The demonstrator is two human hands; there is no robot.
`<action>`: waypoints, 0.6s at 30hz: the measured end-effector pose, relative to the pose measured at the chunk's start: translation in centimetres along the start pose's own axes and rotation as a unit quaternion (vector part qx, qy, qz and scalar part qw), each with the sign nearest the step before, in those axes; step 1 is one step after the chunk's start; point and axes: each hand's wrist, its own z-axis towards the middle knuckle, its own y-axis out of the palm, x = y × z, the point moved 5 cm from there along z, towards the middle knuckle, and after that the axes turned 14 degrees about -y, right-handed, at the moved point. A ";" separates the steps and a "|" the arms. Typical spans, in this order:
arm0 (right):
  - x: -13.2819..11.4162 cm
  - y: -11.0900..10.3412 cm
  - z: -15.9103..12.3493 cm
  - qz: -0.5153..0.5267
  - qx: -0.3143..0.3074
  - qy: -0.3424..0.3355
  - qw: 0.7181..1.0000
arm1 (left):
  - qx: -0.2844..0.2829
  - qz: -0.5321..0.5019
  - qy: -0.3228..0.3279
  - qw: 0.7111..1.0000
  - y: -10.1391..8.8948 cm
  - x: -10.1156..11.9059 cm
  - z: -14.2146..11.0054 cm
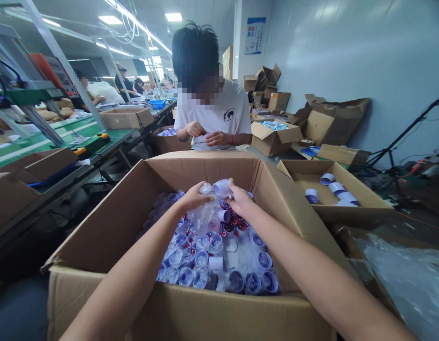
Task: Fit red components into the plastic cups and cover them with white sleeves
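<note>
Over the large cardboard box [219, 308], my right hand [240, 201] grips a short white plastic cup [222, 188] between thumb and fingers. Clear plastic bags [204, 217] hang bunched from my left hand [194, 198], whose fingers are closed on them right beside the cup. Below both hands, the box holds many white cups [201, 259], some upright, some on their sides, several wrapped in clear film. Small shiny red pieces [229, 226] lie among the cups near the middle.
A shallower carton [364, 201] with several white cups stands at the right, above loose clear plastic [404, 270]. Across the box, a person in a white shirt [214, 116] handles something small. A green-topped workbench [13, 149] runs along the left; a tripod [389, 151] stands far right.
</note>
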 end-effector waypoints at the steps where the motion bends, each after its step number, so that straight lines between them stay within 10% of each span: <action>1: 0.1 0.3 -0.3 -0.003 -0.005 -0.002 1.000 | 0.007 0.021 0.009 1.000 0.1 0.4 -0.2; 18: 0.0 2.1 -2.3 -0.086 -0.044 -0.062 0.993 | 0.101 0.041 0.015 0.994 -0.2 1.7 -0.2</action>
